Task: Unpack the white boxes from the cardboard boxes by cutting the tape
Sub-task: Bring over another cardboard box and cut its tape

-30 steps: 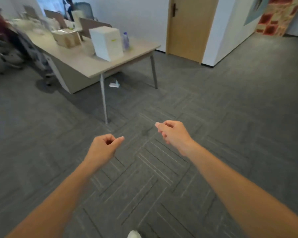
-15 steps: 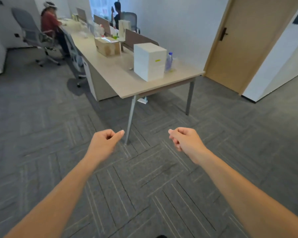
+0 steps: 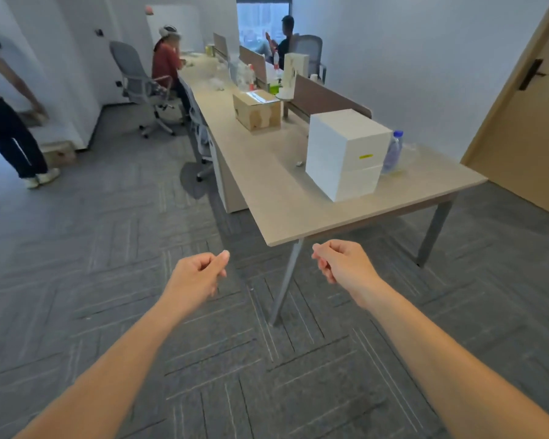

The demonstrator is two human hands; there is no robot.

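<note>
Head view: both hands held out over the carpet, short of the desk [image 3: 298, 213].

The left hand [image 3: 197, 275] and right hand [image 3: 346, 264] are loosely curled, each grip closed on nothing. A taped cardboard box [image 3: 256, 110] sits further along the desk; stacked white boxes [image 3: 346, 153] stand near the close end, beside a bottle [image 3: 393, 150]. No cutter shows; best to find one first, then steady the carton before slicing.

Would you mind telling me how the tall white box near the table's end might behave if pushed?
The white box stands taller than its base on the smooth table, so a high push may tip it, while a low push probably slides it. Its flat, crisp faces suggest stiff walls. Weight cannot be judged.
</note>
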